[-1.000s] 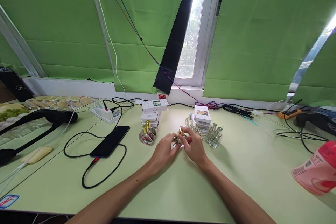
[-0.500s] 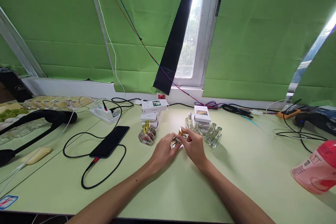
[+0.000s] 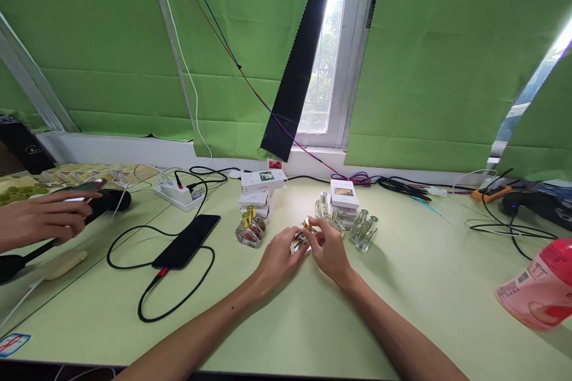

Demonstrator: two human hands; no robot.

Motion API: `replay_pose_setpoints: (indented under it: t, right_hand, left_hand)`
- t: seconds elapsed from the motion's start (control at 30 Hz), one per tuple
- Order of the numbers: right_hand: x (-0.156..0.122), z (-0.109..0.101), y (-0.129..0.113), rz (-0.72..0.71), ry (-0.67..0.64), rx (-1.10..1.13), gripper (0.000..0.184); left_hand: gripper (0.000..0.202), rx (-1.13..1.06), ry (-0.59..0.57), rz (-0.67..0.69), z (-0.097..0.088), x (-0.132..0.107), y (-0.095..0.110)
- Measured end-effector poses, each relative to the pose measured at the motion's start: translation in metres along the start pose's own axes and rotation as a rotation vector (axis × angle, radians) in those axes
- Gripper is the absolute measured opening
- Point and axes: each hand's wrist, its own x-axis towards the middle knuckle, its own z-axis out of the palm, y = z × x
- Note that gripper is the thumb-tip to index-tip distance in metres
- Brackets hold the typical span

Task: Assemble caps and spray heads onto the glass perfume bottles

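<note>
My left hand [image 3: 277,259] grips the clear glass body of a small perfume bottle [image 3: 300,242] on the pale green table [image 3: 286,315]. My right hand [image 3: 329,252] pinches the bottle's gold cap [image 3: 308,225] from above. Both hands are closed on it, and most of the glass is hidden by my fingers. Two gold-capped bottles [image 3: 250,229] stand just to the left. Several silver-capped clear bottles [image 3: 364,229] stand just to the right.
White boxes [image 3: 263,181] and a second stack [image 3: 344,193] sit behind the bottles. A black phone [image 3: 186,241] on a cable lies at left, near a power strip [image 3: 176,193]. Another person's hand [image 3: 40,217] reaches in from the far left. A pink bottle [image 3: 538,289] lies at right.
Another person's hand has come into view at the far left, over the black headset. My own hands stay on the bottle with barely any shift.
</note>
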Motion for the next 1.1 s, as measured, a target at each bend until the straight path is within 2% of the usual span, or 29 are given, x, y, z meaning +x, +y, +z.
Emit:
replay_pose_setpoints:
  t: [0.23,0.83,1.1]
  right_hand:
    - [0.0016,0.0008,-0.0006,-0.046,0.057,-0.076,0.017]
    - [0.0053,0.0012,-0.005,-0.154,0.106,-0.243,0.027]
    - [0.001,0.0048,-0.0013,-0.155,0.117,-0.213,0.018]
  left_hand:
    - [0.019,0.008,0.015,0.002,-0.0012,-0.0002,0.0022]
    - [0.018,-0.009,0.025,0.037,0.0006,0.0021,-0.0004]
    - [0.014,-0.021,0.028,0.033,-0.0004,0.0028,0.0066]
